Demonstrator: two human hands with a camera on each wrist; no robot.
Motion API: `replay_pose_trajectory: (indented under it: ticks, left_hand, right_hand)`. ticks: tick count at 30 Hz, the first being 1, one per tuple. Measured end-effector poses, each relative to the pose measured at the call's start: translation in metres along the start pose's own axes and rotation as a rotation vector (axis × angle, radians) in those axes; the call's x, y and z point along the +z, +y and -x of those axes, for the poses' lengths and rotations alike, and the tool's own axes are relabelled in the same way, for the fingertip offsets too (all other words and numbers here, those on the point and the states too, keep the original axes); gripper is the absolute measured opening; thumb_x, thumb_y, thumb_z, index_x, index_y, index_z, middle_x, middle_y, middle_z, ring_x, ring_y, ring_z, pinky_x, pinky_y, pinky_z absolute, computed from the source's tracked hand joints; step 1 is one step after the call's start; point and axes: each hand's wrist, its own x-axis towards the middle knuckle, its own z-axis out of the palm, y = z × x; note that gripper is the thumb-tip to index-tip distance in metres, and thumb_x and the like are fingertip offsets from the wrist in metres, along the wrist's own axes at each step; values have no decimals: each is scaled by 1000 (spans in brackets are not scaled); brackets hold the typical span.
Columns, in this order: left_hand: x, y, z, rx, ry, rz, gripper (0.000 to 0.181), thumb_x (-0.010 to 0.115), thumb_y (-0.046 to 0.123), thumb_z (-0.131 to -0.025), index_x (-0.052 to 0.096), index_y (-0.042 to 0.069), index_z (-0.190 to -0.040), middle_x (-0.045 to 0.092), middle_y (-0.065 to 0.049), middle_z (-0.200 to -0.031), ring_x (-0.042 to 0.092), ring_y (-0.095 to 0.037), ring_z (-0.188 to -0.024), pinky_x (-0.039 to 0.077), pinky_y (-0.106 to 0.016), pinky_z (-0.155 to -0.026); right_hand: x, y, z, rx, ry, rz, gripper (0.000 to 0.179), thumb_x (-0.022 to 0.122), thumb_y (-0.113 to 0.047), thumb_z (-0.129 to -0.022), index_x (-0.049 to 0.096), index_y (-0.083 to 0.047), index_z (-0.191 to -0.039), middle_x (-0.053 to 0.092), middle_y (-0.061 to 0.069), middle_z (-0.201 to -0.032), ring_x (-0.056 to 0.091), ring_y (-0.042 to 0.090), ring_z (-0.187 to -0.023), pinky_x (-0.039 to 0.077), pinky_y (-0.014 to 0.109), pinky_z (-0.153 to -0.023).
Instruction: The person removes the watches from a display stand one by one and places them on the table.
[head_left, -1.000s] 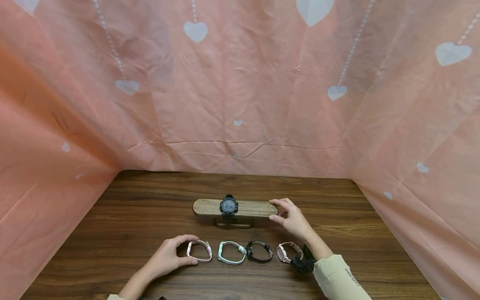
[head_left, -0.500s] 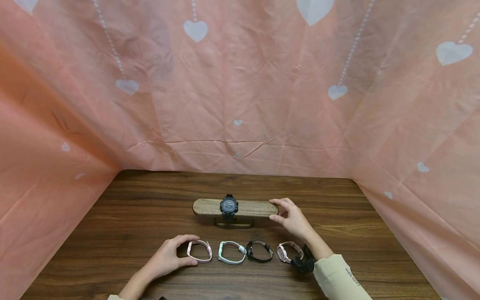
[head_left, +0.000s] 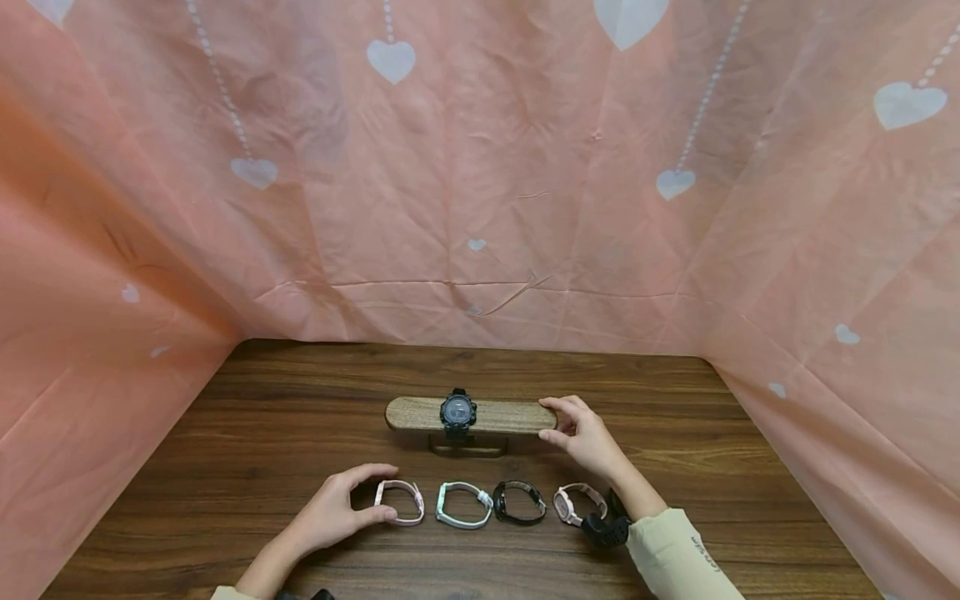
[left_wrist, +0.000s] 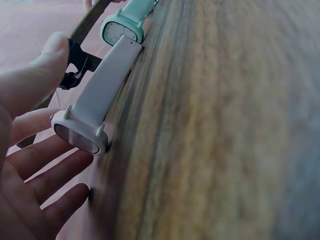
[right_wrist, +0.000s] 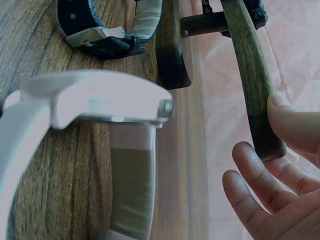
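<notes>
My right hand (head_left: 590,437) grips the right end of a wooden watch display stand (head_left: 510,417). Its thumb lies on the bar in the right wrist view, with fingertips behind and below the end. A black digital watch (head_left: 457,411) is strapped round the bar, left of its middle. My left hand (head_left: 337,510) is spread around a pale pink watch (head_left: 418,503) that rests on the table on its side. In the left wrist view, the thumb (left_wrist: 55,55) stands apart from this watch (left_wrist: 80,136), and the fingers extend behind its case; whether they touch it cannot be told.
Right of the pale pink watch, a mint-green watch (head_left: 463,525), a black watch (head_left: 521,521) and a pink watch (head_left: 564,506) lie in a row on the wooden table (head_left: 300,417). The last sits close to the right wrist. Pink cloth (head_left: 480,183) with hearts encloses the back and sides.
My left thumb and fingertips have risen slightly against the pale pink watch, which stays in place. The right hand, the stand and the other watches have not visibly moved.
</notes>
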Motion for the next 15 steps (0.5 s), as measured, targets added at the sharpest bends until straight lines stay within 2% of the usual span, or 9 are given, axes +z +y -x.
replay_pose_trajectory:
  ticks: [5, 10, 15]
  left_hand:
    - [-2, 1, -4, 8, 23, 13, 51, 75, 38, -75, 62, 12, -117, 64, 4, -113, 57, -15, -108, 46, -39, -91]
    - [-5, 3, -11, 89, 88, 45, 52, 75, 30, -77, 59, 6, -120, 62, -6, -114, 61, -22, -101, 49, -38, -86]
    - [-8, 7, -19, 162, 149, 91, 47, 76, 20, -78, 58, 10, -121, 59, -8, -118, 61, -27, -100, 49, -38, -86]
  right_hand:
    - [0, 1, 0, 7, -3, -9, 46, 76, -9, -77, 61, -8, -120, 55, 6, -105, 54, 14, -74, 46, 25, -61]
    - [0, 0, -1, 4, -3, -9, 46, 76, -8, -76, 60, -6, -120, 55, 7, -105, 54, 14, -73, 46, 25, -61]
    - [0, -1, -1, 1, -2, -11, 47, 75, -7, -76, 60, -4, -120, 55, 7, -105, 54, 14, -73, 46, 24, -60]
